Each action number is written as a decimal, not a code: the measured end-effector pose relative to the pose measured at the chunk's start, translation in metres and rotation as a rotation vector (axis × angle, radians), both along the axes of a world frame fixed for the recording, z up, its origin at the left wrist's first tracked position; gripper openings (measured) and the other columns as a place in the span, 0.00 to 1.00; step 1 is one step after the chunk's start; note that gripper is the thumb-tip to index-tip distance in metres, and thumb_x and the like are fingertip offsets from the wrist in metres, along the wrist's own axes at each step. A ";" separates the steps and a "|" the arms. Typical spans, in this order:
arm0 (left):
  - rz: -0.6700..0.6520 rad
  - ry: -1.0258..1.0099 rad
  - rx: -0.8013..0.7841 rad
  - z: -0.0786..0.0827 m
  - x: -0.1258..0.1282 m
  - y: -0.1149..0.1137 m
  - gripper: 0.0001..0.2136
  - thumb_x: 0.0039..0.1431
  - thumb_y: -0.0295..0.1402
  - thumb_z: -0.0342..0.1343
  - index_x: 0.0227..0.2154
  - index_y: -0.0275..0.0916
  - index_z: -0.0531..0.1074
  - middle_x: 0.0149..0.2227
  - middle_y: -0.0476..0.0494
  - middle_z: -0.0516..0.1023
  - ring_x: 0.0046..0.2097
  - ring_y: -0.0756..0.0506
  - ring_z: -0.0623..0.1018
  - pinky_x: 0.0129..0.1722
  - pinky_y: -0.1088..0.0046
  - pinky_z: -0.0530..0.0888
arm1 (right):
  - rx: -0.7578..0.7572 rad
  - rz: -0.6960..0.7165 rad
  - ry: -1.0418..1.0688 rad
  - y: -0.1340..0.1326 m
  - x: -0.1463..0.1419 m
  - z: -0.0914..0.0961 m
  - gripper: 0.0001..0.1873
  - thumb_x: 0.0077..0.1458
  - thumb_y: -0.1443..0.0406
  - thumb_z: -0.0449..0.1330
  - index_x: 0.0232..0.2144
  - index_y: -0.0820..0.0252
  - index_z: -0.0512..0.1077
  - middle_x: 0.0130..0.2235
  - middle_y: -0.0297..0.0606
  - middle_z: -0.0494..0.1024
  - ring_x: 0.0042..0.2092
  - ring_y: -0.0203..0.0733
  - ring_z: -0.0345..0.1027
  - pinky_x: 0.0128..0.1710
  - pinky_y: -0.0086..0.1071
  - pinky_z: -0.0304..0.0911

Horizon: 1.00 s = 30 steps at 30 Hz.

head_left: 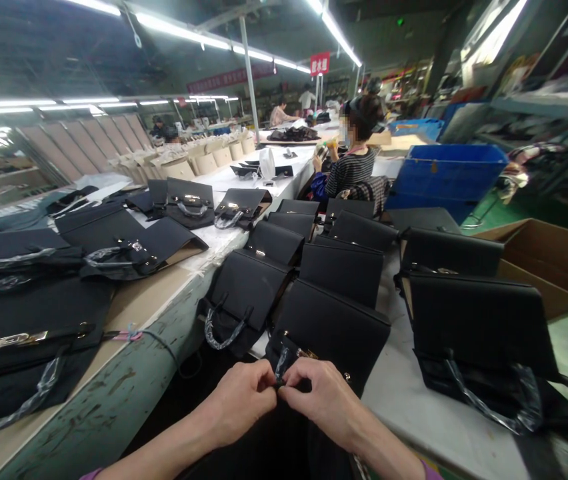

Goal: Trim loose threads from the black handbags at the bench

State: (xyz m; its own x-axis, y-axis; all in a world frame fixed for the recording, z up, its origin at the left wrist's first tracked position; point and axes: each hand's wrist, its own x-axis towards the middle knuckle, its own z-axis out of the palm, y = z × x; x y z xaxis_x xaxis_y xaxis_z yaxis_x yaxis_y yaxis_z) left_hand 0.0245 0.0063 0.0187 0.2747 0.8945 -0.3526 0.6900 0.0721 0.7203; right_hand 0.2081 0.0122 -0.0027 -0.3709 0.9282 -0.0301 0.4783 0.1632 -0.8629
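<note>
Right hand [321,397] faces crowded bags [341,275], blue bin [437,183] beyond.

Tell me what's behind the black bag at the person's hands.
Behind that bag is another black bag, its broad upper part showing. The nearer one covers its lower part, so any handle there cannot be seen.

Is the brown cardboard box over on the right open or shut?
Open. The box shows its inner walls from above, and no flaps lie across its visible top.
</note>
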 end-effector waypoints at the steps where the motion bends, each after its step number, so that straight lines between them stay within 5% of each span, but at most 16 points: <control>1: 0.006 -0.009 -0.008 0.000 0.000 -0.001 0.04 0.48 0.27 0.50 0.25 0.37 0.69 0.22 0.54 0.67 0.26 0.51 0.65 0.25 0.77 0.57 | 0.016 0.006 0.007 0.000 0.005 0.000 0.06 0.48 0.71 0.63 0.22 0.58 0.72 0.32 0.31 0.80 0.36 0.38 0.72 0.36 0.28 0.60; 9: 0.028 -0.135 -0.099 -0.005 -0.001 -0.003 0.07 0.54 0.35 0.54 0.26 0.36 0.70 0.23 0.55 0.67 0.26 0.51 0.64 0.25 0.77 0.58 | -0.051 0.052 0.063 0.002 0.034 0.000 0.06 0.50 0.70 0.65 0.23 0.58 0.73 0.36 0.31 0.79 0.39 0.38 0.72 0.40 0.28 0.61; 30: 0.033 -0.158 -0.139 -0.007 -0.002 -0.003 0.06 0.55 0.34 0.53 0.27 0.36 0.69 0.22 0.55 0.65 0.26 0.51 0.62 0.25 0.76 0.57 | -0.075 -0.033 0.040 0.006 0.030 -0.012 0.08 0.48 0.70 0.64 0.19 0.58 0.73 0.33 0.29 0.80 0.36 0.37 0.73 0.38 0.28 0.61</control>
State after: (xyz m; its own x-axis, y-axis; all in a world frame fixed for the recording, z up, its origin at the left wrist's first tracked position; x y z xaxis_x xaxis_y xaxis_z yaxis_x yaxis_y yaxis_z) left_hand 0.0226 0.0032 0.0114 0.3080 0.8499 -0.4276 0.5646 0.1984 0.8011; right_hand 0.2384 0.0181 -0.0146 -0.3420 0.9358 -0.0855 0.4478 0.0823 -0.8904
